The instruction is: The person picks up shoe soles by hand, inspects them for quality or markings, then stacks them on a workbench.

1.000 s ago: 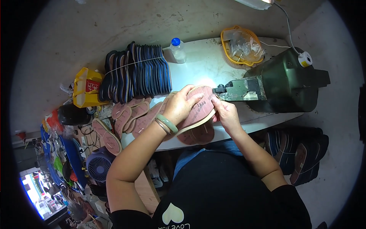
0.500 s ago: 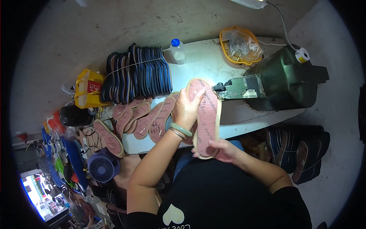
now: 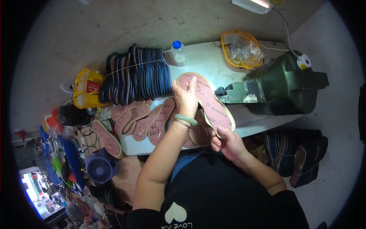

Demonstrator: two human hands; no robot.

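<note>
White worktable [image 3: 202,61]: both hands' fingers [image 3: 193,84] grip pink insole [image 3: 207,101].

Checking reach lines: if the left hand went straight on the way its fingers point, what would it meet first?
Probably the clear bottle; the left hand lies on the insole, fingers pointing up-table. Depth is unclear.

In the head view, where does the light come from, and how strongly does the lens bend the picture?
Head view: a lamp at the top edge lights the white table brightly; the insole held by the left hand and right hand is evenly lit and sharp. The table's edges curve strongly, the corners are black, and the lower left is dim.
</note>
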